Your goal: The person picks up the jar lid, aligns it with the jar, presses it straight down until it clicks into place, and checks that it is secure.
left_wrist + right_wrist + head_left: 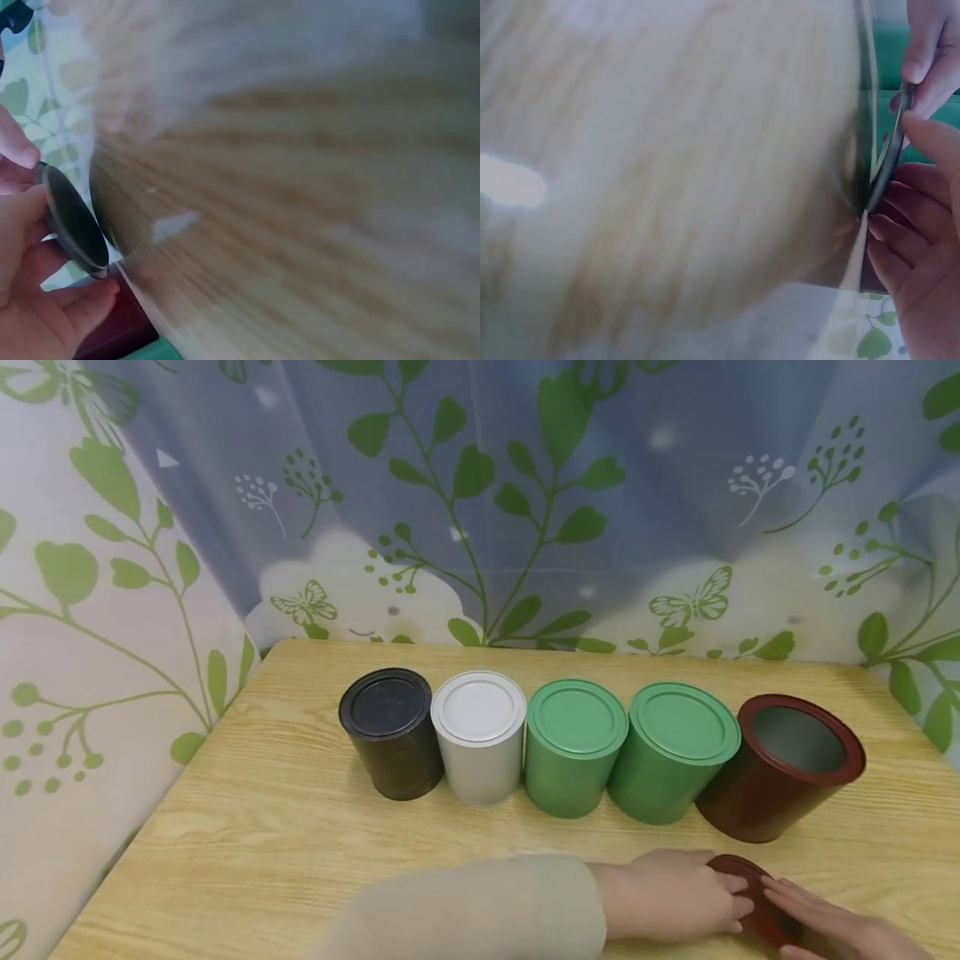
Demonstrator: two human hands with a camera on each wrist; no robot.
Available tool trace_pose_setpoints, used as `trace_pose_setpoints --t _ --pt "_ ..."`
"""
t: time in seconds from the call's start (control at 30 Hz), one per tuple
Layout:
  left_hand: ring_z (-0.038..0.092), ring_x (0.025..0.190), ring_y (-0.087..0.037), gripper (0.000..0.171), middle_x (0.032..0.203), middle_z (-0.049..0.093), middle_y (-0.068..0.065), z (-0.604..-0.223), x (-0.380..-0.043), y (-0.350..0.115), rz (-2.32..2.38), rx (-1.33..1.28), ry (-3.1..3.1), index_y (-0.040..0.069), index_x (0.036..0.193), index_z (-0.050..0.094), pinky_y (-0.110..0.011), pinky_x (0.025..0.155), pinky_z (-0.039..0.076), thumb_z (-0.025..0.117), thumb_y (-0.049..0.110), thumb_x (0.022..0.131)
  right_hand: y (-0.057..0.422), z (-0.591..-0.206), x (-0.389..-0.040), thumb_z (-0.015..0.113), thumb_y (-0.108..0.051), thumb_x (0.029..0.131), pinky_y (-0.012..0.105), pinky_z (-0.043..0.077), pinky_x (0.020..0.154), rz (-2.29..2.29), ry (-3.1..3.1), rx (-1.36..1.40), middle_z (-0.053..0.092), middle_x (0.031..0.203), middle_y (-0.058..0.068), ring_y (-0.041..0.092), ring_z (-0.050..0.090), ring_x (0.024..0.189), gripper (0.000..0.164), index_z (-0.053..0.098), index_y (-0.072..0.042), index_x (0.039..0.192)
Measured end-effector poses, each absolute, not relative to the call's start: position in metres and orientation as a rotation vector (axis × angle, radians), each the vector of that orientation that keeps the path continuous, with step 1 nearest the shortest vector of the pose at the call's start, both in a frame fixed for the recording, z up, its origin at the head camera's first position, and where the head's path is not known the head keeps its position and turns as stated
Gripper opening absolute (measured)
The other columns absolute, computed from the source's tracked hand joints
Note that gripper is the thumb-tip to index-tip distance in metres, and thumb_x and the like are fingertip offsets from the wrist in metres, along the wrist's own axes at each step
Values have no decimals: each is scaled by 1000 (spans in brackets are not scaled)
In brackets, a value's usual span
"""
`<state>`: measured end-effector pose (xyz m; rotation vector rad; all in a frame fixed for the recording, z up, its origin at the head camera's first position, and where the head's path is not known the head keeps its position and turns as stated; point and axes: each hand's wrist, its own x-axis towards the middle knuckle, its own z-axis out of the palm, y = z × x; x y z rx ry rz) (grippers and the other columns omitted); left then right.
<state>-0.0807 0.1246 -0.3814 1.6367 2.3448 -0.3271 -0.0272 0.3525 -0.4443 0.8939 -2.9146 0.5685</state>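
Low at the right of the head view, both hands hold a dark red can lid [767,910], tilted near the tabletop. My left hand [667,893] grips its left side, and my right hand [847,927] holds the opposite edge, partly cut off by the frame. Seen from the left wrist, the lid's grey underside [73,217] shows between the fingers of the left hand [45,285]. From the right wrist the lid [889,161] appears edge-on, between thumb and fingers of the right hand [922,247]. Just behind stands a dark red can [757,797], its top open and grey inside.
Left of the red can, a row of lidded cans stands side by side: two green ones [656,785] [567,785], a white one [482,772] and a black one [401,764]. They stand on a wood-grain table [262,835]. A leaf-patterned curtain [495,527] hangs behind.
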Motion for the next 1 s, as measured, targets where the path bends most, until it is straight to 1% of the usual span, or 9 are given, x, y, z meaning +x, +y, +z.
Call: trace_pose_setpoints --t 0.1,0.3,0.47,0.53,0.63,0.7,0.77,0.87,1.0 --pt "38 118 11 37 127 46 22 -378 -82 119 -288 1705 2377 35 132 50 -15 107 15 32 44 100 348 -440 -21 76 -36 76 12 45 65 497 -3001 688 37 130 -27 -15 36 110 53 60 -29 126" --pt "37 120 10 38 128 49 21 -372 -82 106 -195 1809 2437 31 131 52 -15 107 15 33 42 101 349 -431 -22 69 -37 83 17 47 65 500 -3145 628 44 130 -13 -6 51 102 50 57 -25 130" --pt "32 127 7 40 135 47 17 -364 -81 95 -132 1894 2511 28 135 51 -18 109 11 34 41 101 344 -417 -17 73 -30 81 11 44 64 632 -3059 533 44 128 -18 -7 53 98 50 59 -26 128" --pt "33 128 5 40 136 47 14 -358 -81 91 -102 1933 2540 25 135 51 -19 109 9 35 40 101 342 -411 -16 77 -27 76 5 40 65 591 -2969 563 37 130 -27 -9 50 102 57 57 -31 129" --pt "34 129 1 39 137 47 10 -347 -80 86 -79 2013 2584 22 135 52 -23 110 7 35 37 102 344 -400 -21 76 -13 76 0 30 78 536 -2862 855 19 140 -34 -15 30 119 81 35 -35 143" --pt "34 129 0 39 138 47 9 -339 -80 84 -61 2038 2608 22 135 51 -24 111 6 35 36 102 345 -393 -29 68 -8 83 1 18 92 512 -2739 1107 6 149 -27 -16 12 128 86 18 -33 148" --pt "34 130 -1 39 138 47 8 -332 -80 82 -34 2069 2631 21 135 52 -25 111 5 36 36 102 346 -384 -36 58 -6 91 2 8 95 536 -2635 1293 -1 153 -19 -10 0 133 81 6 -30 149" --pt "35 129 -2 39 137 48 7 -321 -79 80 -15 2119 2685 22 134 53 -26 111 5 37 37 101 343 -372 -41 41 -23 101 4 4 99 522 -2484 1350 3 155 -12 -4 2 136 59 8 -24 150" --pt "35 129 -2 40 136 49 9 -305 -81 80 -71 2172 2775 23 133 54 -28 112 5 37 39 101 343 -355 -36 49 -29 98 8 5 104 519 -2481 1177 14 154 -10 2 8 138 60 18 -27 149"
